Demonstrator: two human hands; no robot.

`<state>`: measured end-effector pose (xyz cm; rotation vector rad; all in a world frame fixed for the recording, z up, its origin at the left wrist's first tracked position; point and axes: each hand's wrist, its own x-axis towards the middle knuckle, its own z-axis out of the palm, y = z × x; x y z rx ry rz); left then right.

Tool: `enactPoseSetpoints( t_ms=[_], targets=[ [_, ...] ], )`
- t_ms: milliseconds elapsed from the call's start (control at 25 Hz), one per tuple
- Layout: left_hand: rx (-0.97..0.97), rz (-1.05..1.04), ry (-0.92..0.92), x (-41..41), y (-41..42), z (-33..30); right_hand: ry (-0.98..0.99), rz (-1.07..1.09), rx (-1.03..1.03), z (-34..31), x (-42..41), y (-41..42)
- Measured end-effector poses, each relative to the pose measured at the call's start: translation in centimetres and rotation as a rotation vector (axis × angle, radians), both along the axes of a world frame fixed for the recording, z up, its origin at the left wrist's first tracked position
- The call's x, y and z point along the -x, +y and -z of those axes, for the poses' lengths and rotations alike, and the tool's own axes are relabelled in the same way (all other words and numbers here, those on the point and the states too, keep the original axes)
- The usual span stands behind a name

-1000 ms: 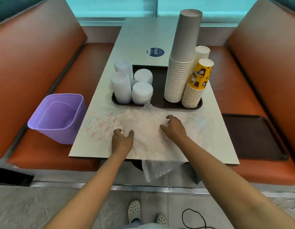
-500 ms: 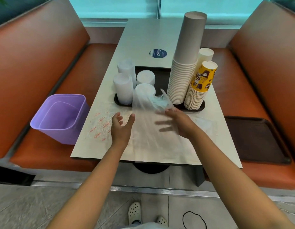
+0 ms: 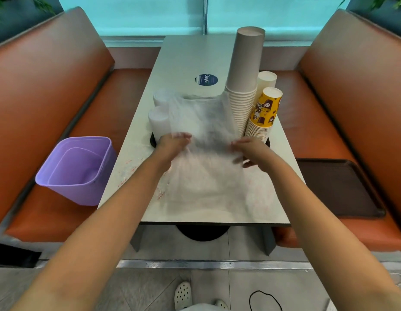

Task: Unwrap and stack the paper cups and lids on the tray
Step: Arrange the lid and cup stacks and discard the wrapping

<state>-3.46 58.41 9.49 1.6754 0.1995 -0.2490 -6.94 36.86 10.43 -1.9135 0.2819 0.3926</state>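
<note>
A clear plastic wrapper [image 3: 204,135] is lifted off the table and stretched upright between my hands. My left hand [image 3: 172,142] grips its left edge and my right hand [image 3: 251,151] grips its right edge. Behind the sheet stands the dark tray [image 3: 268,142], mostly hidden. On the tray a tall grey cup stack [image 3: 245,72] rises at the right, with a yellow printed cup stack [image 3: 263,113] and a white cup stack [image 3: 265,80] beside it. White lid stacks [image 3: 158,120] stand on the tray's left side, partly veiled by the plastic.
A purple bin [image 3: 76,169] sits on the left orange bench. A second dark tray [image 3: 338,187] lies on the right bench. More plastic with red print [image 3: 136,169] lies flat on the table [image 3: 183,63], which carries a round blue sticker [image 3: 206,79].
The wrapper lay flat under both hands on the table; both hands have since lifted it and raised it forward until it stands in front of the tray.
</note>
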Motion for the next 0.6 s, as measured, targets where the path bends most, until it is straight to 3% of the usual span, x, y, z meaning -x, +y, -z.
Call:
enactPoseSetpoints(
  t_ms=[120,240,440,520,600],
  targets=[
    [-0.123,0.048,-0.215,-1.0,-0.6,-3.5,-0.32,0.175,-0.062,-1.4,-0.6,-0.1],
    [-0.068,0.043,-0.447,-1.0,-0.8,-4.9,-0.557,0.197,-0.049,-2.0,0.0,-0.4],
    [-0.123,0.046,-0.708,2.6,-0.3,-0.6,-0.628,0.154,-0.07,2.4,3.0,-1.1],
    [-0.236,0.031,-0.742,4.5,0.1,2.6,-0.632,0.121,0.023,5.3,4.9,-1.4],
    [-0.385,0.043,-0.653,6.2,0.8,5.6,-0.69,0.009,0.265,8.2,6.7,-2.0]
  ],
)
